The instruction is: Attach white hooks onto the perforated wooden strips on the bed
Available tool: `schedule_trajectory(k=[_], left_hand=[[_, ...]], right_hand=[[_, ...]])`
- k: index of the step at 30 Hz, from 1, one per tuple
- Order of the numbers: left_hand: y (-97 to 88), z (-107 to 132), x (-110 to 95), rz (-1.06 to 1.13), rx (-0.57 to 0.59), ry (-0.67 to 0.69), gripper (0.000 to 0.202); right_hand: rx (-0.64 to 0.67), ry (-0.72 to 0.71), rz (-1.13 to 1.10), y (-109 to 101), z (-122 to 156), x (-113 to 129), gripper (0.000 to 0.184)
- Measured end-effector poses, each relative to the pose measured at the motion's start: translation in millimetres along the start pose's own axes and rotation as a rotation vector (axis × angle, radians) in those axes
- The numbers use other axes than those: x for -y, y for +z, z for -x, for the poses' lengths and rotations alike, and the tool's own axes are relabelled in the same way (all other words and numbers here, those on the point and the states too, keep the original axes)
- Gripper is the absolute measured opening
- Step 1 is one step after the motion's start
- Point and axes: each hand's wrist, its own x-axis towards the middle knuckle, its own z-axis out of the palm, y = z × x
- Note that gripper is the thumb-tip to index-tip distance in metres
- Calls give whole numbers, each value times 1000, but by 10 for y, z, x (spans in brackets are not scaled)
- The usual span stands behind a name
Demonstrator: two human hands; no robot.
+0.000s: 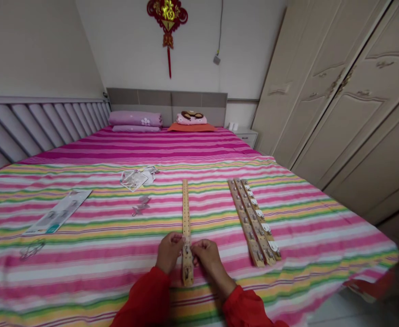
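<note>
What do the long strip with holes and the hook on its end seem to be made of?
The perforated strip looks like pale unvarnished wood, from its matte, tan surface. The hook looks like metal, from its glint, type unclear.

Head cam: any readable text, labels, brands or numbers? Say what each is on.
"福" in gold, on the red hanging knot on the wall.
The printed card on the bed has print, too small and blurred to read.
The clear packet has markings too small to read.
The wooden strip in the hands shows no readable text.
</note>
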Motion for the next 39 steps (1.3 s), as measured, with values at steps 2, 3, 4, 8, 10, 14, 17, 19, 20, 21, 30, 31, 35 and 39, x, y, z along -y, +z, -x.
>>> schedule_trajectory(k=[2, 3, 4, 8, 10, 14, 17, 19, 20, 21, 30, 31, 35, 39], left_hand=[[2, -13, 9, -5, -23, -20, 37], [2, -17, 9, -5, -34, -32, 37], [0, -21, 6, -5, -41, -45, 38], [-22, -59, 0, -50, -9, -71, 34], [-34, -100, 20, -83, 5, -36, 30], [-43, -198, 98, -152, -22, 97, 23], [-49, -231, 134, -235, -18, 125, 20], [-52, -228, 134, -284, -13, 145, 19], [-53, -224, 129, -310, -16, 160, 19], [-53, -220, 121, -337, -24, 177, 19], [7, -238, -9, -345, -48, 110, 29], [-5, -228, -38, -301, -21, 85, 32], [-276, -214, -189, -133, 43, 103, 40], [-921, -404, -290, -121, -256, 340, 33]], right_hand=[[-13, -13, 4, 1, -12, -29, 11], [-20, -18, 10, 1, -19, -44, 10], [-28, -23, 18, 2, -25, -57, 10], [-45, -38, 64, 6, -37, -86, 13], [-40, -40, 80, 8, -35, -93, 14], [-29, -39, 69, 3, -50, -123, 16], [-84, -101, 31, -15, -86, -148, 18], [-124, -152, 27, -32, -107, -157, 18], [-132, -163, 34, -40, -114, -160, 18], [-132, -165, 42, -48, -117, -162, 18], [-69, -117, -27, -94, -87, -147, 19], [-50, -103, -57, -100, -82, -137, 20], [55, 11, -140, -129, -50, -92, 29], [72, 17, -158, -143, -32, -99, 34]])
